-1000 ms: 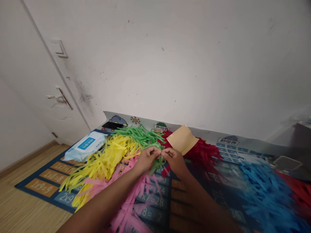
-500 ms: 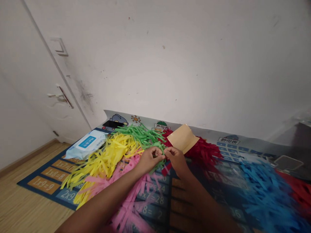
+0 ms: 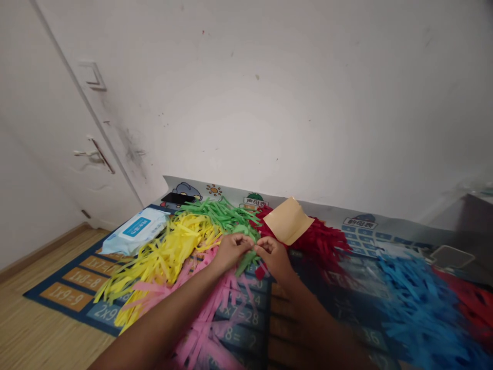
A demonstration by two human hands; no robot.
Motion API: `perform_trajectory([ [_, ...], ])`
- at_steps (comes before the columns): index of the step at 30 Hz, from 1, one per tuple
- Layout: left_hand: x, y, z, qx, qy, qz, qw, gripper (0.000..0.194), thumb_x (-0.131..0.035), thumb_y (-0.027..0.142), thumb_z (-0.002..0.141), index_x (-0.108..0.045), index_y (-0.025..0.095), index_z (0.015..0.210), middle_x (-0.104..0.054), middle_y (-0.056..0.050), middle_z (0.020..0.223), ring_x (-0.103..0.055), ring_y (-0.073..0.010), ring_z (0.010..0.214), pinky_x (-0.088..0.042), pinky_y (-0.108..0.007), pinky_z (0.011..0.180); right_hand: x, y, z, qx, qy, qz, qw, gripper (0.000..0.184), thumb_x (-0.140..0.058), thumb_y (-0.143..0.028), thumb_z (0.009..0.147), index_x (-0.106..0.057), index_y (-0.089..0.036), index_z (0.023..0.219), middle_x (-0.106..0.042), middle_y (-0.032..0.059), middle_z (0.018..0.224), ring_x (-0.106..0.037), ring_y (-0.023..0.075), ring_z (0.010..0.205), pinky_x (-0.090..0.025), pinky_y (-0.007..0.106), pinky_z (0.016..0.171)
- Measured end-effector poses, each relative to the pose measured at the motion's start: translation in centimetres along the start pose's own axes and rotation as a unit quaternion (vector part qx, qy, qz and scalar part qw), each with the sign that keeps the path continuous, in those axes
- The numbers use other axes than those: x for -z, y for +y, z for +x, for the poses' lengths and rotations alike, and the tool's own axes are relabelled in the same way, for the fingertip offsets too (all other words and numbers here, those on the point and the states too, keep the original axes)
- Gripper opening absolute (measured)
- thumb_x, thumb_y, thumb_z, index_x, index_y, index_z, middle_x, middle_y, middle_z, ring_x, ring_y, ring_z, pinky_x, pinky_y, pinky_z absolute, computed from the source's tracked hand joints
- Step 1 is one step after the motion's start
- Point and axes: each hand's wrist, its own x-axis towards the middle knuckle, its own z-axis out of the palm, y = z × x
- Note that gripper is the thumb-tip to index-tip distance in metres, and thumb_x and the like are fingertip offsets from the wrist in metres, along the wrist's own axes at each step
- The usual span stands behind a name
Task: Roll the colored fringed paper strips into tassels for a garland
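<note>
My left hand [image 3: 230, 251] and my right hand [image 3: 272, 256] meet over the mat, fingers pinched together on a green paper strip [image 3: 246, 259] that hangs between them. Just beyond the hands lies a heap of green strips [image 3: 219, 211]. Yellow strips [image 3: 169, 252] spread to the left. Pink strips [image 3: 208, 318] lie under my left forearm. Dark red strips [image 3: 319, 239] sit behind my right hand, with a tan paper sheet [image 3: 287, 221] resting on them.
A blue number mat [image 3: 69, 295] covers the wooden floor against a white wall. A wet-wipes pack [image 3: 136, 231] and a black phone [image 3: 177, 198] lie at the back left. Blue strips [image 3: 416, 303] and bright red strips [image 3: 473, 303] fill the right side. A grey tray [image 3: 454, 257] sits beyond.
Both hands stayed together on the green strip, shifting slightly as the fingers worked it. The camera wobbled a little.
</note>
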Motion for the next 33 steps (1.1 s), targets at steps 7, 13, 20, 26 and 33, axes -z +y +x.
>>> perform_trajectory([
  [7,0.5,-0.2,0.9,0.0,0.026,0.003,1.0,0.024,-0.065,0.038,0.068,-0.068,0.014,0.07,-0.058,0.002,0.058,-0.047,-0.0113,0.053,-0.032,-0.022,0.051,-0.1,-0.4,0.3,-0.002,0.036,0.019,0.999,0.021,-0.06,-0.039,0.076,-0.059,-0.019,0.073,-0.059,-0.0013,0.062,-0.054,0.0148,0.059,-0.042,0.024,0.057],
  [13,0.1,0.1,1.0,0.001,0.017,-0.003,1.0,0.028,-0.065,0.041,0.068,-0.069,0.014,0.069,-0.059,0.001,0.057,-0.047,-0.0112,0.05,-0.031,-0.022,0.051,-1.1,-1.2,0.3,-0.018,0.026,0.044,0.999,0.021,-0.063,-0.038,0.072,-0.061,-0.018,0.067,-0.059,-0.0008,0.06,-0.052,0.0142,0.057,-0.039,0.024,0.054],
  [20,0.6,-0.3,0.9,0.018,0.02,-0.015,1.0,0.029,-0.068,0.042,0.067,-0.071,0.013,0.07,-0.061,0.001,0.056,-0.049,-0.0115,0.05,-0.033,-0.022,0.05,-0.5,-1.3,0.2,-0.049,0.031,0.077,0.995,0.022,-0.065,-0.039,0.069,-0.062,-0.018,0.067,-0.056,-0.0033,0.053,-0.049,0.0129,0.053,-0.037,0.024,0.054],
  [26,0.3,-0.7,1.1,0.03,0.018,-0.038,0.999,0.027,-0.072,0.041,0.066,-0.07,0.014,0.069,-0.063,0.001,0.058,-0.055,-0.0128,0.053,-0.04,-0.023,0.052,-0.8,-1.2,0.4,-0.079,0.045,0.113,0.989,0.019,-0.068,-0.035,0.064,-0.063,-0.017,0.063,-0.055,-0.0039,0.049,-0.046,0.0105,0.048,-0.033,0.021,0.047],
  [33,2.3,-2.1,3.0,0.09,0.119,-0.045,0.988,0.017,-0.06,0.029,0.09,-0.061,0.013,0.088,-0.061,0.003,0.069,-0.055,-0.0084,0.052,-0.047,-0.022,0.051,2.6,0.2,1.1,-0.133,0.144,0.208,0.958,0.023,-0.066,-0.038,0.063,-0.05,-0.022,0.068,-0.061,-0.0016,0.057,-0.063,0.0167,0.053,-0.044,0.023,0.044],
])
